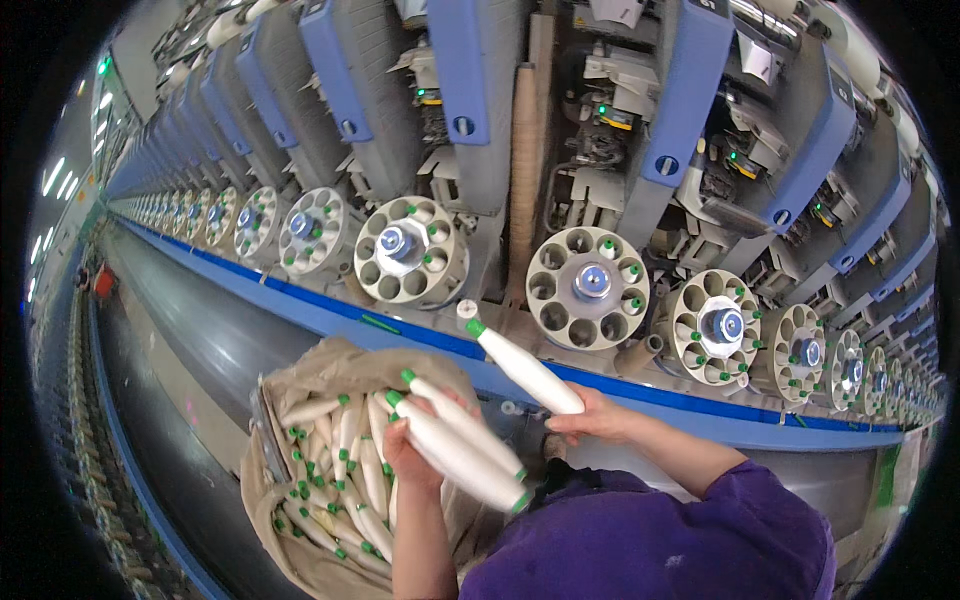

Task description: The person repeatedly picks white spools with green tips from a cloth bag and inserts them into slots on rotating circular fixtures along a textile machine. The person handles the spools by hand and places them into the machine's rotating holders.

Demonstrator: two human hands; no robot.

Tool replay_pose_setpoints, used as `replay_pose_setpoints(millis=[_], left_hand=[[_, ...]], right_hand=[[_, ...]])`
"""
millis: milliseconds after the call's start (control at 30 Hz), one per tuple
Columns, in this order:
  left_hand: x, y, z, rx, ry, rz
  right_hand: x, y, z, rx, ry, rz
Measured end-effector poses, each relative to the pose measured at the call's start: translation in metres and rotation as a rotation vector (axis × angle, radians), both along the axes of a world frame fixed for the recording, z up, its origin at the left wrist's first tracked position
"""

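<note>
My left hand (408,455) is closed on two white yarn bobbins with green ends, held side by side over a cloth-lined bin (262,470). The nearer yarn bobbin (455,455) lies across my fingers; the farther yarn bobbin (465,420) is slightly blurred. In my right hand (595,415) is another yarn bobbin (530,370), gripped at its near end, its green tip pointing up and left toward the machine. Many similar bobbins (345,435) lie loosely in the bin. Beyond my right hand is a round magazine (540,260), with bobbins in several pockets on its right side.
Another round magazine (365,270) stands to the left, and a fuller magazine (685,345) to the right. They belong to a long row along a blue machine rail (310,308). Blue-fronted winding units (690,90) rise behind. A brown tube (636,356) stands between two magazines.
</note>
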State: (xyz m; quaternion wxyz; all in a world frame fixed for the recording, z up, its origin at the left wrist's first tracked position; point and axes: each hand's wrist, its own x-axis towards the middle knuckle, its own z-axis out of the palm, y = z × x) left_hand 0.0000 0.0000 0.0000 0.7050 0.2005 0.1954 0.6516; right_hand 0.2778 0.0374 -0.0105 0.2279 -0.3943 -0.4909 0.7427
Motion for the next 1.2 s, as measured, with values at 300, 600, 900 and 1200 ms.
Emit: replay_pose_setpoints(millis=[300,600,900,1200], left_hand=[[0.061,0.048,-0.014,-0.260,0.009,-0.320],[0.100,0.130,0.006,-0.009,0.555,-0.350],[0.132,0.158,-0.010,-0.007,0.567,-0.401],[0.165,0.212,0.011,0.568,1.171,-0.406]], right_hand=[[0.046,0.033,0.005,0.143,-0.167,-0.008],[0.076,0.092,-0.001,0.574,-0.167,0.009],[0.097,0.119,-0.003,0.962,-0.491,-0.089],[0.114,0.093,0.000,-0.013,0.143,-0.290]])
